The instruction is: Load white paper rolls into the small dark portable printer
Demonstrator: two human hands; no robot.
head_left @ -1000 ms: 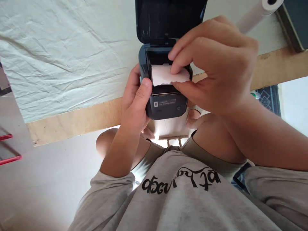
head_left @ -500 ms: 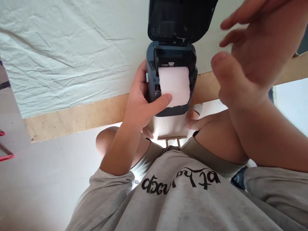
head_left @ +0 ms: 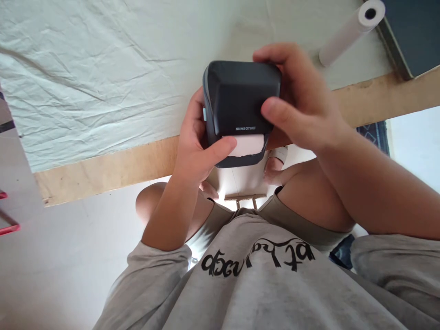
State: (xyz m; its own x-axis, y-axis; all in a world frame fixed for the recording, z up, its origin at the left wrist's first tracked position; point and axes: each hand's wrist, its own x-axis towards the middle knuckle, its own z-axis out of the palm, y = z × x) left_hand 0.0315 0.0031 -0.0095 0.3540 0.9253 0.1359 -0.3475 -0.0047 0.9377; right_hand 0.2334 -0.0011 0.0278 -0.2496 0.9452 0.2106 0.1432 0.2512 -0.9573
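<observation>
A dark label printer (head_left: 244,98) with NIIMBOT printed on its black lid is held up in front of me, near the table edge. The lid lies down over the body. White paper (head_left: 250,145) sticks out from under the lid's lower edge. My left hand (head_left: 202,144) grips the printer's left side, its thumb resting on the paper. Around the right side is my right hand (head_left: 299,101), with the thumb on the lid and the fingers behind the far corner; some of those fingers are hidden.
The table wears a wrinkled pale cloth (head_left: 103,78) and has a bare wooden front edge (head_left: 137,160). At the back right lies a white paper roll (head_left: 350,34) beside a dark flat object (head_left: 412,36). My legs and a small wooden stool (head_left: 245,197) are below.
The printer's lid has swung from standing open to lying down over the paper. My right hand has come in from the right onto the lid. The left hand keeps its hold.
</observation>
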